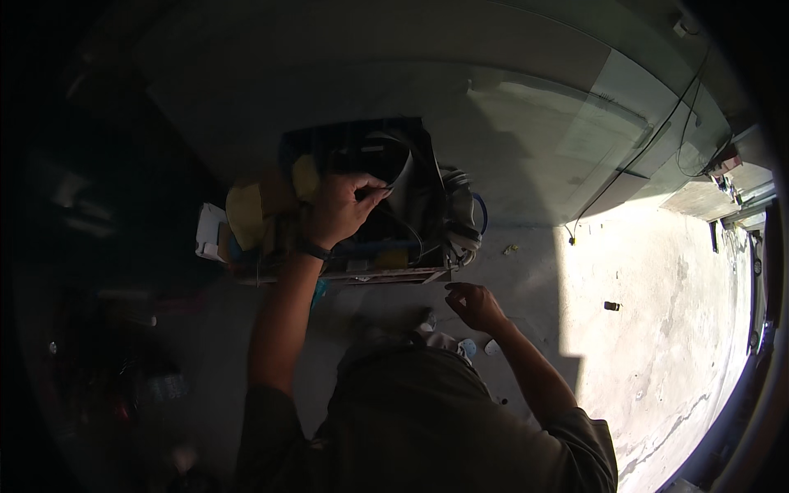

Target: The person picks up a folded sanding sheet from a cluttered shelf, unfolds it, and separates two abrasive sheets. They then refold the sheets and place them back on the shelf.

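Pinch grip: left hand (343, 205) held a thin strap (403, 171) between thumb and forefinger, over the dark-blue crate (288, 150). Right hand (475, 307) hung half-curled, near the crate; its grip could not be told.

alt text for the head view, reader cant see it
A person's left hand seems to pinch a grey strip over a dark bin of clutter. The right hand, apparently empty, hovers nearer the body; sunlit floor shows at right.

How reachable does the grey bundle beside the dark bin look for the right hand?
Probably yes: the right hand sits below the grey bundle in the picture, with no visible obstacle between.
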Demonstrator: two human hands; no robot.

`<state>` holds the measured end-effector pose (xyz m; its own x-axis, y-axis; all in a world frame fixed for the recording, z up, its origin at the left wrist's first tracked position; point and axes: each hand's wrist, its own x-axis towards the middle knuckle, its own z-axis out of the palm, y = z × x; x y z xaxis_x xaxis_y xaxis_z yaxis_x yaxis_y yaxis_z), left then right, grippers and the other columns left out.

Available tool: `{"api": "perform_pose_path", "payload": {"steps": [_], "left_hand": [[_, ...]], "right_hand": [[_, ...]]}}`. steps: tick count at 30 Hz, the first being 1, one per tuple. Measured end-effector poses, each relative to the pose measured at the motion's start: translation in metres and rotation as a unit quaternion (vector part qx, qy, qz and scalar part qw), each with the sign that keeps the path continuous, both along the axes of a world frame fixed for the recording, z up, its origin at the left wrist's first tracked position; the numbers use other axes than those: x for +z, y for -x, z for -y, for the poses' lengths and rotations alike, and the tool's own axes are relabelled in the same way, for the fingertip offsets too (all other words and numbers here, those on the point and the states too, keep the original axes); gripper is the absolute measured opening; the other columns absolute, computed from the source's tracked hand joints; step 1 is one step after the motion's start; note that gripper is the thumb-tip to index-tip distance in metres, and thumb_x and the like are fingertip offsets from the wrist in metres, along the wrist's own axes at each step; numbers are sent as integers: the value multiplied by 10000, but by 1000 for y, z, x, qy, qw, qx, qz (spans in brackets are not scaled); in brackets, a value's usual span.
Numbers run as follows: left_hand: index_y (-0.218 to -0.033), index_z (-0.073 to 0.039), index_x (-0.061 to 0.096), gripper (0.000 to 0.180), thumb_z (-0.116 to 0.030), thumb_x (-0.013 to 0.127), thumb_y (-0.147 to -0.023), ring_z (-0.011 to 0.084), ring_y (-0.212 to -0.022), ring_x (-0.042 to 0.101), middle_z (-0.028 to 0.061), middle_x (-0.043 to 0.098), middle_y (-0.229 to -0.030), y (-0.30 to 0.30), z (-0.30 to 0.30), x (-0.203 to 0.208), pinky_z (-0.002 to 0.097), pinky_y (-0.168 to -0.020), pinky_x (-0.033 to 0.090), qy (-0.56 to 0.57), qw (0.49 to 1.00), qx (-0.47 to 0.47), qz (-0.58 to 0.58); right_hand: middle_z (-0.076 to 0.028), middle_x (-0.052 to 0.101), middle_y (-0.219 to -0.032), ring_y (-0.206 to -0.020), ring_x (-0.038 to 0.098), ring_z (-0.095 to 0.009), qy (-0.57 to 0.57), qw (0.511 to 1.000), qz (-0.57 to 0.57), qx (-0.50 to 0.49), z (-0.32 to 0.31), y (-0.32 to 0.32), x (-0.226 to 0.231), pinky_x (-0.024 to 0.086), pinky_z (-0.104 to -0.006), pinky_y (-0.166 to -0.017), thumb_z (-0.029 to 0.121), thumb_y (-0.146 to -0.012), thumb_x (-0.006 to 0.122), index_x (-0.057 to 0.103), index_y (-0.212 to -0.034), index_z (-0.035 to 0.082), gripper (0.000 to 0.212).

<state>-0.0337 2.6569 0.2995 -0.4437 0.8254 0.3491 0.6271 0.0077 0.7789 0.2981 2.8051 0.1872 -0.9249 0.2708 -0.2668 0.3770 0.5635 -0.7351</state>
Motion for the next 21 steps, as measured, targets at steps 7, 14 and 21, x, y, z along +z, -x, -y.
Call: {"api": "perform_pose_path", "payload": {"steps": [7,14,21], "left_hand": [[-1057,-36,759,144,-125,791,-947,238,-762,750,104,772,-899,-35,12,55,330,-651,586,-191,979,47,-61],[-1191,-30,706,273,-69,787,-933,267,-871,759,125,759,-1005,-117,57,78,373,-757,618,-256,962,-60,-67],[-1312,-65,682,311,-110,716,-1005,319,-1156,704,165,682,-1318,-85,167,27,408,-904,613,-167,964,141,-151]], "right_hand": [[-194,687,-1359,-1172,722,-299,-32,976,-147,-156,45,33,92,592,-412,-998,125,-911,805,539,-1496,5,654],[-211,615,-1379,-1207,668,-367,-124,949,-258,-135,97,67,131,554,-459,-966,246,-880,828,358,-1528,33,829],[-178,737,-1121,-1045,713,-265,24,950,-208,-233,131,110,132,540,-400,-848,297,-1060,583,628,-1269,-3,368]]}}
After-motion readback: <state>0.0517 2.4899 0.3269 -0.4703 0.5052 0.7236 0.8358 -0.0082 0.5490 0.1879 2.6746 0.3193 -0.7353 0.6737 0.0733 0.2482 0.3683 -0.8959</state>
